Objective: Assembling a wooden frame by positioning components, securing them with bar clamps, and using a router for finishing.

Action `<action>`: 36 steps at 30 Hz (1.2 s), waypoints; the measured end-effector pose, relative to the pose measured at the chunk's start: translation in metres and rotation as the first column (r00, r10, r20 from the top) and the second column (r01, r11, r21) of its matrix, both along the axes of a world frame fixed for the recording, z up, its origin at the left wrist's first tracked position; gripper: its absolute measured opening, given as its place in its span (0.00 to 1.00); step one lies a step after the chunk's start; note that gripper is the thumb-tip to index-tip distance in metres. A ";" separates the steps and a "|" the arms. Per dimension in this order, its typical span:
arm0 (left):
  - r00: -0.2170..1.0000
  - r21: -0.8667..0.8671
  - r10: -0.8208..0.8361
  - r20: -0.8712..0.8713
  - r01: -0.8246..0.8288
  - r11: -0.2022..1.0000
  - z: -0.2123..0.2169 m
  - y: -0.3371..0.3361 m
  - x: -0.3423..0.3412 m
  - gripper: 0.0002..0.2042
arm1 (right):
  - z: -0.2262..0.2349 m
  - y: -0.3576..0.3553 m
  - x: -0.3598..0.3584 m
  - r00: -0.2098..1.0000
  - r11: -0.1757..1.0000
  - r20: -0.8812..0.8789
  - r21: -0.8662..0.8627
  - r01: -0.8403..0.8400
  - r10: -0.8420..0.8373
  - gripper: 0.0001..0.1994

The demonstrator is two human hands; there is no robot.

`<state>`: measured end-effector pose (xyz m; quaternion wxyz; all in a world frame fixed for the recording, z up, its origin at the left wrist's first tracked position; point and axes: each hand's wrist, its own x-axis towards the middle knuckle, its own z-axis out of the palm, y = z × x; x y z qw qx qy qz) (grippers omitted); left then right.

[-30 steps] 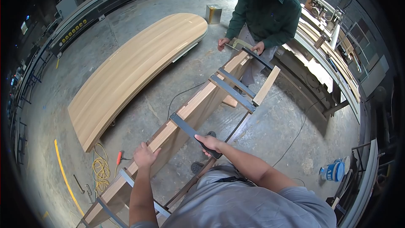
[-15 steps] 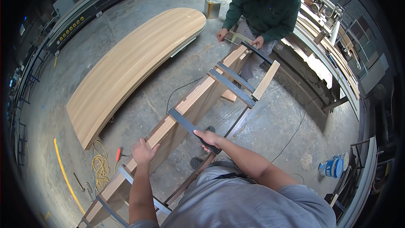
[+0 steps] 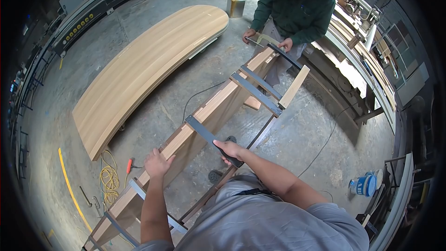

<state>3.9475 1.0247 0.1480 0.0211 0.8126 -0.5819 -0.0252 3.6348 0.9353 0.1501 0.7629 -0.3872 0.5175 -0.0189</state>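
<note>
Our left hand (image 3: 157, 163) lies flat, fingers together, on the long pale wooden beam (image 3: 204, 111); our right hand (image 3: 228, 149) wraps the grey steel bar clamp (image 3: 209, 135) across it. We should seat it square.

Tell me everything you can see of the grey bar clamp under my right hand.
The grey bar clamp is a flat, dark metal bar lying crosswise over the long wooden beam, tilted down to the right. The right hand grips its near end; the left hand rests on the beam beside it, apart from the clamp.

Even bright daylight, soft shadows, sharp centre; fisheye bending, dark vignette at rim.
</note>
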 end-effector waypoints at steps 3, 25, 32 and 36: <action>1.000 0.006 0.008 0.005 -0.008 1.000 0.001 -0.001 -0.001 0.33 | 0.002 0.000 0.000 1.000 1.000 -0.002 -0.001 0.001 -0.001 0.32; 1.000 -0.004 0.009 0.004 -0.009 1.000 -0.001 0.000 -0.001 0.33 | -0.001 0.000 0.000 1.000 1.000 -0.018 0.002 0.013 -0.013 0.32; 1.000 -0.017 -0.007 0.003 0.007 1.000 -0.002 0.000 0.001 0.33 | -0.003 0.000 0.000 1.000 1.000 -0.013 -0.017 -0.002 0.002 0.32; 1.000 -0.010 -0.006 0.021 0.006 1.000 -0.004 0.000 0.001 0.33 | -0.005 0.000 0.000 1.000 1.000 -0.016 -0.013 0.002 -0.003 0.32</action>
